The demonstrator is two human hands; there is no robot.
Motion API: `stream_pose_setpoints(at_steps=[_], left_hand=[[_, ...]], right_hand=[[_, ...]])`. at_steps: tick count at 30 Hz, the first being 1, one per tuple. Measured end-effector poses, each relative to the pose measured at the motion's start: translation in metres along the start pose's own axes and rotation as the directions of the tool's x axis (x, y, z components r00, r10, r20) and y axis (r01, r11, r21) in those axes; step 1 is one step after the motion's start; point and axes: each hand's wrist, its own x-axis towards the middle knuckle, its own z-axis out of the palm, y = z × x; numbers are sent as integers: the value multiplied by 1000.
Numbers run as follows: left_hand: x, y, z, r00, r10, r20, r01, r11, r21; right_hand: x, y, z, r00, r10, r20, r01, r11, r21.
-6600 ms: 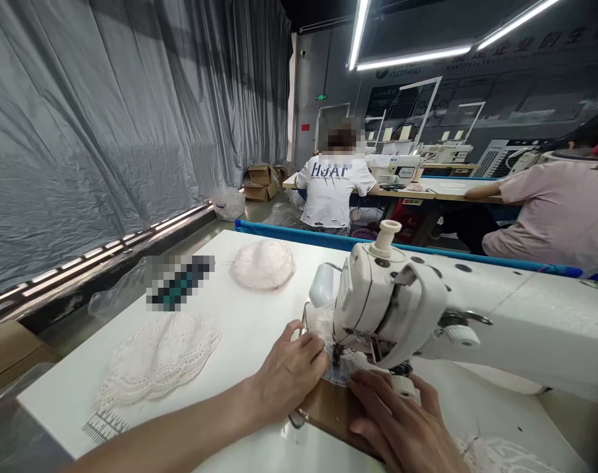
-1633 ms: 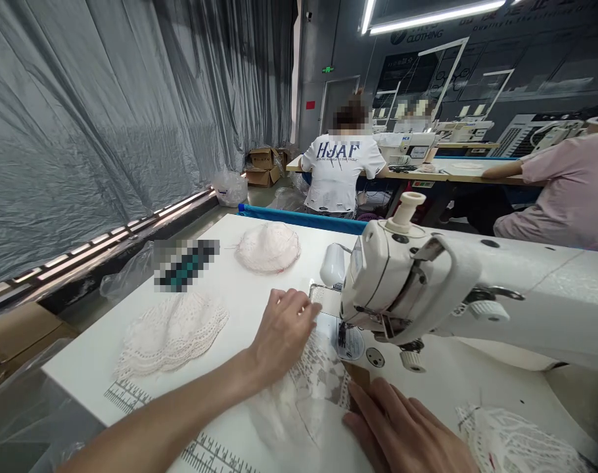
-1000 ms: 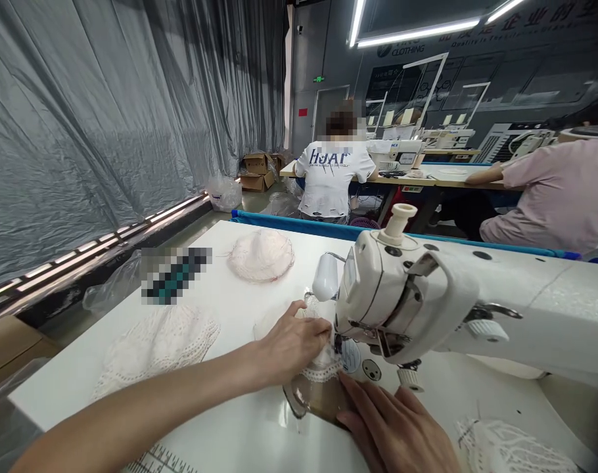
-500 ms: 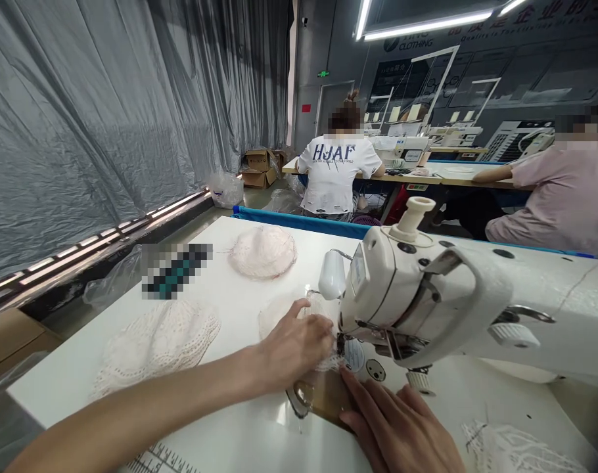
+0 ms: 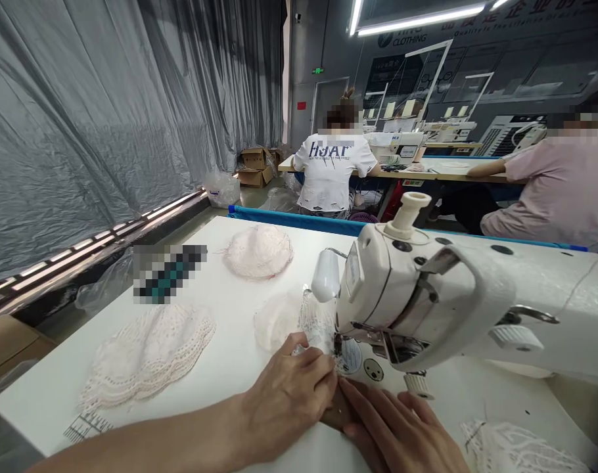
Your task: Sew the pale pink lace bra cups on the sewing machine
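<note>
A strip of white lace fabric (image 5: 317, 318) lies beneath the head of a white sewing machine (image 5: 417, 295), beside its needle area. My left hand (image 5: 294, 391) is closed on the near end of the lace, fingers curled and pressed down just left of the presser foot. A pale rounded fabric piece (image 5: 275, 322) lies beside the lace, partly behind my left fingers. To the right, my right hand (image 5: 397, 424) rests flat with fingers stretched out, its fingertips close to the left hand. Between both hands shows a brown surface (image 5: 338, 410), mostly covered.
Stacked scalloped lace pieces (image 5: 151, 355) lie on the white table (image 5: 230, 341) at left, a round fabric pad (image 5: 259, 251) farther back. More lace (image 5: 520, 447) sits at the right front. A printed ruler scale (image 5: 87, 426) marks the near left. Two people (image 5: 336, 171) sit beyond.
My left hand has drawn nearer to me and lower, uncovering more lace and the rounded piece behind it. My right hand stays nearly in place. The view has shifted slightly.
</note>
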Motion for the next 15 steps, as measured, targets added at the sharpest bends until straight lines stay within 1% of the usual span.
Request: stream_pose_setpoints(at_steps=[3,6,9,15], left_hand=[[0,1,-1,1000,-13,-9,13,1000,-6],[1,0,0,1000,-25,12,25,1000,-12],[0,-4,4,999,-45,24,45,999,-21],[2,-14,10,994,-107,34,109,992,-65]], right_hand=[[1,0,0,1000,-1,-8,1,1000,-5],[1,-1,1,1000,12,10,-12,1000,-16],[0,-1,3,1000,21,17,-20,999,-45],[4,-2,3,999,31,-10,-32,997,-69]])
